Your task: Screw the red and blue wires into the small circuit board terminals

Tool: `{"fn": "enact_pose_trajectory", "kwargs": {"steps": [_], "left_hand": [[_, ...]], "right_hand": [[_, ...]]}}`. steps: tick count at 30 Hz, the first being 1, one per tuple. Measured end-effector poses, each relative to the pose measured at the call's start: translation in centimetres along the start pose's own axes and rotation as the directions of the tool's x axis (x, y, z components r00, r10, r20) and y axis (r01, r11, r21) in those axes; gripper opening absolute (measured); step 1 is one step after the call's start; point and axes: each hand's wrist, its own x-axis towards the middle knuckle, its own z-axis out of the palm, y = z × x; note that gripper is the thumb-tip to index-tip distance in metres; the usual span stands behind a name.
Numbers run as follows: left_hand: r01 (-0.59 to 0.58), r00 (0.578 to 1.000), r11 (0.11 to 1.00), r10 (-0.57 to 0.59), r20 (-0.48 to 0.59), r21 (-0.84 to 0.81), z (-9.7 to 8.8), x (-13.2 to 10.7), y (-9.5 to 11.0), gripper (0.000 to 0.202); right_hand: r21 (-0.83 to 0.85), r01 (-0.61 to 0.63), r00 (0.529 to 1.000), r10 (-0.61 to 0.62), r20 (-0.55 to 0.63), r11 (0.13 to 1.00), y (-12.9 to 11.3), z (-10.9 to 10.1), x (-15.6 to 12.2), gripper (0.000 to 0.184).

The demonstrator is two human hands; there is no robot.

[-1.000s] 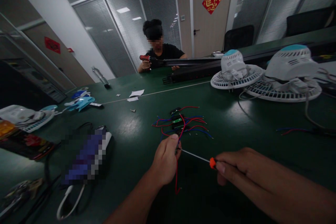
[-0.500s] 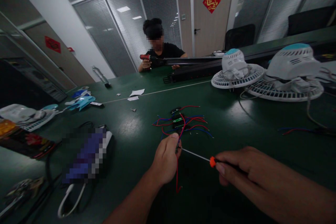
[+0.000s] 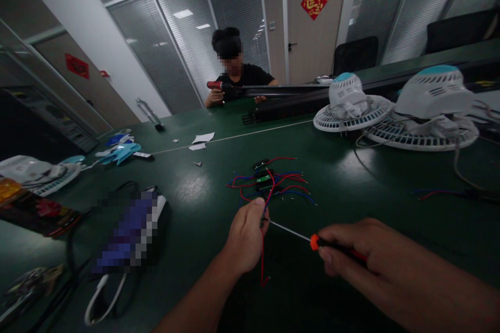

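Observation:
Pinched between the thumb and fingers of my left hand [image 3: 247,235] is a small wired circuit board [image 3: 262,220], mostly covered by the fingers. A red wire [image 3: 262,263] hangs from it toward me, and red and blue wires run out on the far side. My right hand [image 3: 365,260] is closed around the handle of a screwdriver [image 3: 291,231] with an orange collar. Its thin shaft points left, and the tip meets the edge of the board. Just beyond my left hand lie several more small boards [image 3: 264,179] with black parts and red and blue wires.
Two white fan heads [image 3: 351,106] stand at the right. Opposite, a person [image 3: 250,75] holds a red power drill [image 3: 214,85] against a long dark bar. At the left are a blurred purple object [image 3: 127,231], a drink bottle [image 3: 35,210], keys [image 3: 33,283] and cables. Paper scraps [image 3: 203,138] lie mid-table.
The screwdriver handle has turned slightly in my right hand, showing more red. My left hand keeps its hold on the board. The whole view has shifted a little.

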Motion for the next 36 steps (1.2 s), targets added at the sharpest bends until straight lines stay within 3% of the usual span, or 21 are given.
{"fn": "enact_pose_trajectory", "kwargs": {"steps": [18, 24, 36], "left_hand": [[-0.004, 1.0, 1.0, 0.004, -0.006, 0.008, 0.05, -0.06, 0.49, 0.05], [-0.016, 1.0, 1.0, 0.016, 0.016, 0.004, -0.01, 0.06, 0.06, 0.05], [0.004, 1.0, 1.0, -0.003, -0.012, 0.02, 0.0, -0.02, 0.67, 0.05]], "right_hand": [[-0.027, -0.001, 1.0, 0.0, -0.018, 1.0, -0.14, 0.18, -0.15, 0.032], [-0.044, 0.028, 0.996, -0.031, -0.08, 0.999, 0.03, 0.26, -0.19, 0.029], [-0.039, 0.007, 0.998, -0.01, -0.065, 0.999, -0.39, 0.1, -0.02, 0.027]]}}
